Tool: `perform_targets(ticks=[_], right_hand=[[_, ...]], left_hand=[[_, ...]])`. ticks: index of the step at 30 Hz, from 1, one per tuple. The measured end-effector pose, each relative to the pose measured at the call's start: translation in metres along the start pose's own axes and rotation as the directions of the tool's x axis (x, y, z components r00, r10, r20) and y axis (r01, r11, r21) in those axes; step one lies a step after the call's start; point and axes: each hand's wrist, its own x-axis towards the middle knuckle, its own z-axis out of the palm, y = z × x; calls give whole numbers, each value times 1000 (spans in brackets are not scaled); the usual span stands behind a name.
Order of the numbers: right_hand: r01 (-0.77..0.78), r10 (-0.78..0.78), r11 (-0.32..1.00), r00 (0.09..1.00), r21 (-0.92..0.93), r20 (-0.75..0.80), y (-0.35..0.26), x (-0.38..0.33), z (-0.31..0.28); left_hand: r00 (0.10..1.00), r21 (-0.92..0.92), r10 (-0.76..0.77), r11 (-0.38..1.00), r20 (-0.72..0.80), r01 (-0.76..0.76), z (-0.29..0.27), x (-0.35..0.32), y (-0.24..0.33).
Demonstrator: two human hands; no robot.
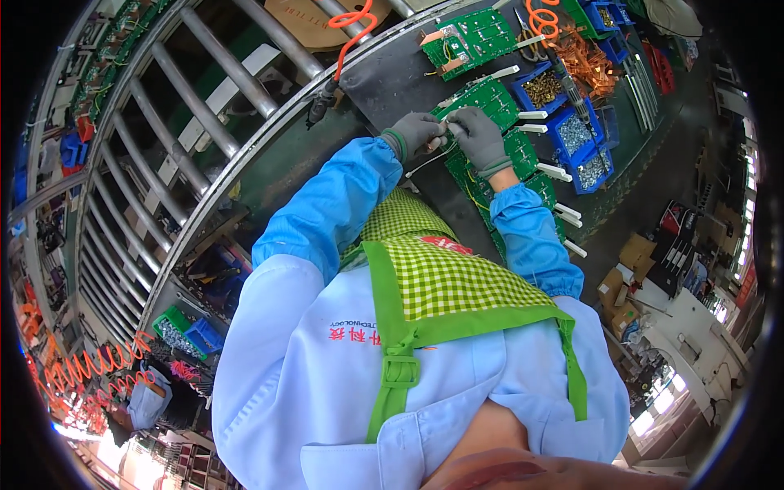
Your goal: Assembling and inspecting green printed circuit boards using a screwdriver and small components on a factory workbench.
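Grey knit gloves cover both hands, which meet over the green circuit boards on the bench. My left hand (416,134) is closed, its fingertips pinched together against those of the other hand. My right hand (479,142) is likewise closed in a pinch; what lies between the fingertips is too small to make out. Just below them a thin white wire (426,162) curves over the bench edge. One circuit board (492,100) lies right behind my hands, and another (521,152) is beside my right wrist. White strips (554,171) stick out from the boards' right sides.
Blue bins hold brass parts (542,88) and silver screws (574,134). Copper-coloured pieces (590,69) lie heaped behind them. A power screwdriver (322,104) hangs from an orange coiled hose at left; another screwdriver (573,91) is over the bins. A roller conveyor (211,122) curves along the left.
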Motion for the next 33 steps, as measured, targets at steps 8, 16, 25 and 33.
perform_targets(ticks=[8,16,25,33], right_hand=[[-107,106,994,994,24,36,-3,3,4],[-154,158,985,987,-80,44,-6,6,5],[-306,344,910,934,-279,101,-13,16,3],[-163,162,987,987,1,13,-6,-11,2]], left_hand=[[1000,14,9,1000,-10,-9,0,0,-2],[999,33,44,999,-30,-43,1,2,-3],[996,92,90,992,-22,-87,2,6,-4],[997,114,67,992,-29,-63,-2,10,-5]])
